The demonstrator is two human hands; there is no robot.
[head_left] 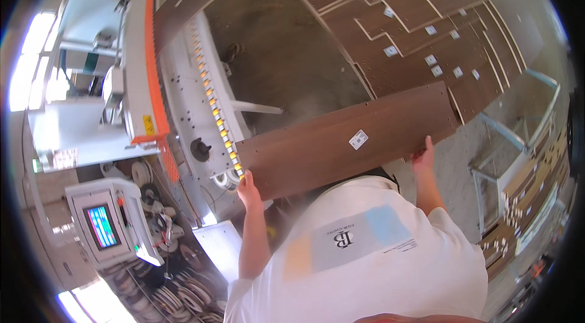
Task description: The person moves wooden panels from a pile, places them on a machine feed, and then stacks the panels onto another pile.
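Note:
A long brown board (317, 147) with a white label spans the space before me, level with my waist. My left hand (248, 190) grips its near left corner, thumb on top. On the right, my right hand (423, 153) holds its near edge, the thumb on the upper face and the fingers mostly hidden beneath. The board's left end lies beside the row of yellow and white rollers (220, 125) of a long machine. Farther along that machine, another brown board (194, 5) lies across the rollers.
An orange-edged machine housing (153, 61) runs along the left, with a control screen (102, 226) nearer me. Labelled brown panels (414, 24) lie in stacks at the far right. A metal frame (518, 134) and piled board strips (530, 189) stand to the right; edging rolls (177, 295) sit lower left.

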